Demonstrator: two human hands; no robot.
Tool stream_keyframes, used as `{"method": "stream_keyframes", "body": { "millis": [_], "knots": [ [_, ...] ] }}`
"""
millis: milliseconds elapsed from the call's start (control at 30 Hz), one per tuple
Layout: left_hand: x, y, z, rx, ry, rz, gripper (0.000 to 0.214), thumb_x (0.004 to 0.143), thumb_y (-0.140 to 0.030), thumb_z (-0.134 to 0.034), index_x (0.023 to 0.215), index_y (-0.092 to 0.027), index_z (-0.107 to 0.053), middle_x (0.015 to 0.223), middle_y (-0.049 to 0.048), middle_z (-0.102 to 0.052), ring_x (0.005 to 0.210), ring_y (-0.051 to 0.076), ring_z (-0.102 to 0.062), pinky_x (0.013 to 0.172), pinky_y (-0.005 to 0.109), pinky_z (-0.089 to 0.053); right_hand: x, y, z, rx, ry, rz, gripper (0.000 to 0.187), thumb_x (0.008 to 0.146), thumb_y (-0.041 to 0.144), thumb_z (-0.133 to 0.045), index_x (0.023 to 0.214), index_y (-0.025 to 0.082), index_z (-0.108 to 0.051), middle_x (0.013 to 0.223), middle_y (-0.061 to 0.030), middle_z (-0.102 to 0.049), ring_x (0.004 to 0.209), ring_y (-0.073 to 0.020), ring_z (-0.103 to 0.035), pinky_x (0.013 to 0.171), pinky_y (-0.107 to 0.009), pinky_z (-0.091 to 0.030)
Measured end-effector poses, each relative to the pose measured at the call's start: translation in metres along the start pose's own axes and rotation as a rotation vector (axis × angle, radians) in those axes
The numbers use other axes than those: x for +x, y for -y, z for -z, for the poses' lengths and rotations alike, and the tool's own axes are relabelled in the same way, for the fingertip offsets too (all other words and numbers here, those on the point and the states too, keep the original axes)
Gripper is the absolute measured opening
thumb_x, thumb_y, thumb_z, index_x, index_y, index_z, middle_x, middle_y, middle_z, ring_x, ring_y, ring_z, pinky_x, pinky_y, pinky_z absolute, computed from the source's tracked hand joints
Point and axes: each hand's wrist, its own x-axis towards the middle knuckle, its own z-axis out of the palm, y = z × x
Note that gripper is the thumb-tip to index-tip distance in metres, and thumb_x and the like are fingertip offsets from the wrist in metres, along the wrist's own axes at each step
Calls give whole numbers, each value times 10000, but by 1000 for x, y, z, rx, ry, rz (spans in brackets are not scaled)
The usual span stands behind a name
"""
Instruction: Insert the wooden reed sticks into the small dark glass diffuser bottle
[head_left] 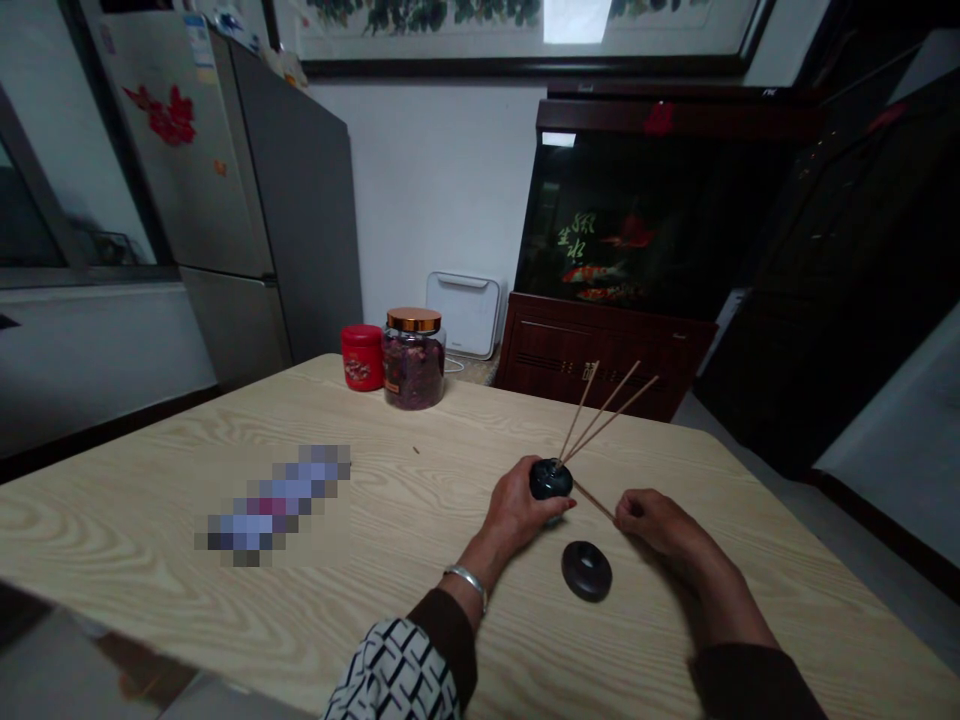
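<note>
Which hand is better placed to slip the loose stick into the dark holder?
Right, probably. The right hand pinches the loose stick, whose tip lies beside the dark holder. The left hand is wrapped around that holder, steadying it with three sticks standing in it.

Behind the left hand (517, 510) a thin silver bangle (466, 579) circles the wrist. Both sleeves (757, 685) are dark brown. A black-and-white cloth (394, 675) with geometric lines covers the left one.

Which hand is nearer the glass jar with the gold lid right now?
Left. The left hand, gripping the dark holder, sits this side of the jar, slightly rightward; the right hand, pinching a stick, is farther to the right.
</note>
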Motion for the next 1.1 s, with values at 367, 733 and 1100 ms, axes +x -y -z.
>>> {"method": "stream_keyframes", "body": {
  "millis": [367,733,1100],
  "knots": [
    [-1,0,-1,-9,-8,8,638,600,-448,-855,1142,-204,-624,988,46,-703,892,233,-646,820,350,-519,-20,33,83,1031,-867,99,187,680,311,-767,806,217,-665,767,-17,-664,608,-133,-594,442,-208,-431],
    [1,1,-1,-4,4,18,638,607,-437,-853,1151,-205,-613,1009,48,-700,913,228,-645,822,333,-521,-16,85,37,1422,-737,195,299,650,299,-845,809,158,-635,801,-23,-705,626,-98,-657,500,-152,-543],
    [0,1,-1,-3,1,8,647,606,-444,-853,1154,-199,-612,995,43,-700,899,225,-641,806,323,-507,-12,96,30,1257,-826,256,234,761,305,-775,846,161,-613,800,-24,-690,641,-111,-662,538,-197,-561]
  ]
}}
